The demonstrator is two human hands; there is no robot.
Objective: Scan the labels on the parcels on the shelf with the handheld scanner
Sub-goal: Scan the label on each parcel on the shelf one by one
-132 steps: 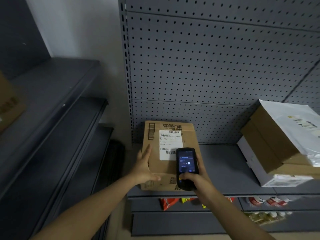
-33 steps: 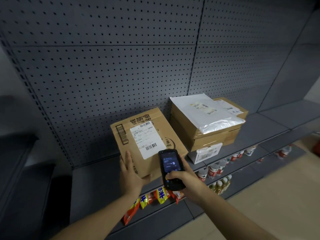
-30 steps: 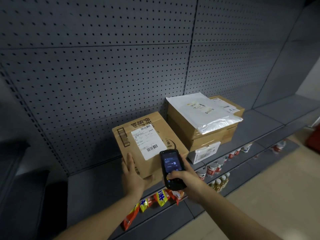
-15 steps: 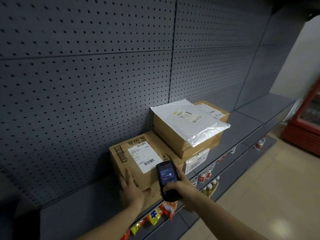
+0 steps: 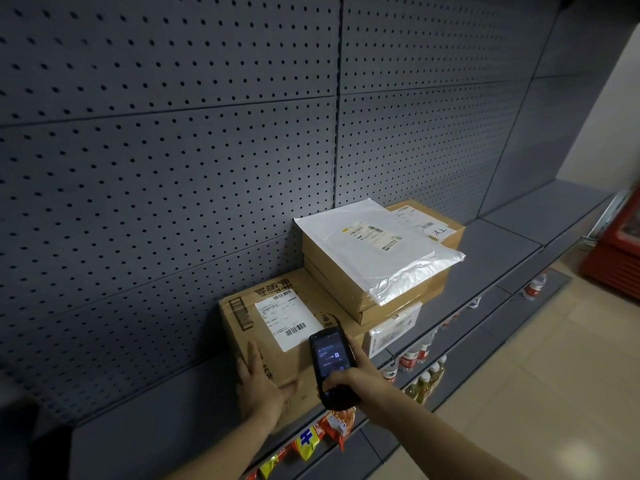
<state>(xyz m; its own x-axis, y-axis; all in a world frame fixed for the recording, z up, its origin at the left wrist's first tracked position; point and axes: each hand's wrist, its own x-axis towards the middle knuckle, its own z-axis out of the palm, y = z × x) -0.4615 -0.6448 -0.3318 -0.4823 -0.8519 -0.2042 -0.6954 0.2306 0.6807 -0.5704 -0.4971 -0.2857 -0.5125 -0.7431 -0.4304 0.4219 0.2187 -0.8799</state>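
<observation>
Grey pegboard panels (image 5: 173,168) back a grey shelf (image 5: 156,427) that runs off to the right. At the shelf's near edge the left hand (image 5: 258,382) lies flat on the front left corner of a cardboard parcel (image 5: 277,341), fingers straight and together, thumb along the front face. A white label (image 5: 285,318) with barcodes sits on the parcel's top. Just right of it, the right hand (image 5: 360,379) grips a black handheld scanner (image 5: 332,365), fingers curled round its body, thumb on the lower keys, lit screen facing up, its top end at the label's corner. Further right stands a stack of boxes (image 5: 391,299) topped by a grey mailer bag (image 5: 377,247). Snack packets (image 5: 311,441) and bottles (image 5: 422,379) fill the lower shelf; a red cabinet (image 5: 616,258) stands far right.
</observation>
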